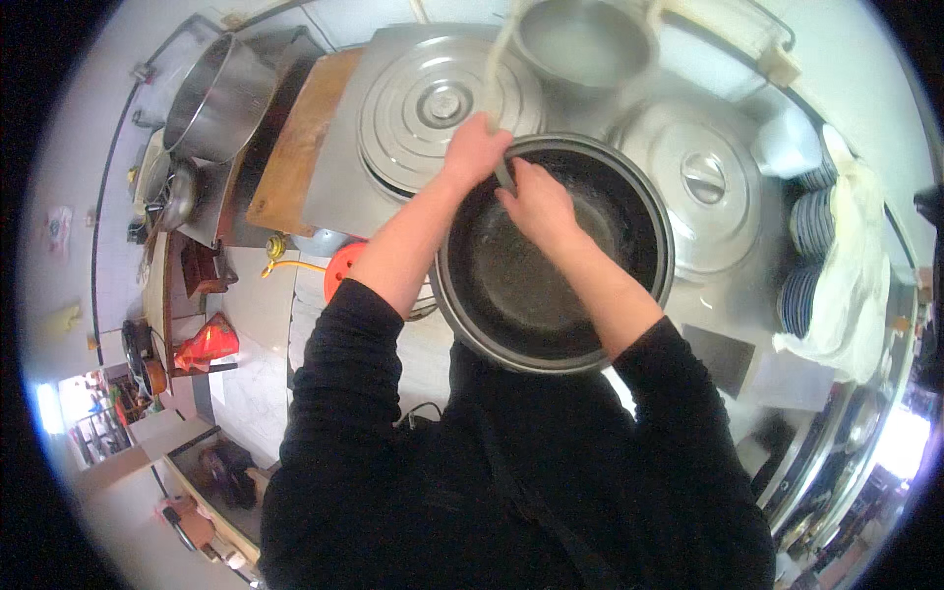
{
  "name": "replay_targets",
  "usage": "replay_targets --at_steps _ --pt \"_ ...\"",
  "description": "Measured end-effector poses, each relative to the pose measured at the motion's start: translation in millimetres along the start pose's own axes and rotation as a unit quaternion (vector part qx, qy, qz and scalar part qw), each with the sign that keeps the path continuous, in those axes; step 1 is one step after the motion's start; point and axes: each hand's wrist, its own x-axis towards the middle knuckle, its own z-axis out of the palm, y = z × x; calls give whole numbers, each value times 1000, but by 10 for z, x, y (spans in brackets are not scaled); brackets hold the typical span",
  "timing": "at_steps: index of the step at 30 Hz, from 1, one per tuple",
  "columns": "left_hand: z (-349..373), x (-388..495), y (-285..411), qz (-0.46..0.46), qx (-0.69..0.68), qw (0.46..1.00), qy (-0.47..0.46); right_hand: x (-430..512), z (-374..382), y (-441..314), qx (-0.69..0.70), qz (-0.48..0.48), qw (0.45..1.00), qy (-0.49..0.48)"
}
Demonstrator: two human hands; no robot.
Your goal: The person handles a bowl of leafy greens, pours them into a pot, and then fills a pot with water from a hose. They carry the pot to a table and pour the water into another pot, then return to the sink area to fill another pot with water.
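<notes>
A large round black-lined metal pot (546, 295) is tilted against the front of my body, its dark inside facing up. My left hand (478, 151) is at the pot's upper left rim, closed around a long pale stick-like handle (501, 59), which is blurred and runs up towards the top. Just inside the rim my right hand (540, 198) has its fingertips at a short grey piece (506, 177); whether this is the handle's lower end, and whether the fingers grip it, I cannot tell.
Behind the pot, a ringed metal lid (413, 133) lies left, another metal lid (726, 184) right, and a deep pan of cloudy liquid (582, 44) further back. Stacked plates (798, 302) stand beside white cloth (848, 273). Left are a wooden board (295, 155) and steel pot (217, 103).
</notes>
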Motion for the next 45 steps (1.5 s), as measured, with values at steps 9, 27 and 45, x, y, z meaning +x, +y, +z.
replay_targets --at_steps 9,27,45 --pt "-141 241 -248 -73 -283 948 -124 215 20 9 -83 74 991 -75" --pt "-703 1082 -1088 -56 244 968 8 172 -180 208 -115 100 985 -85" --pt "-1874 447 -2781 -106 196 942 251 184 -247 230 -114 104 983 -95"
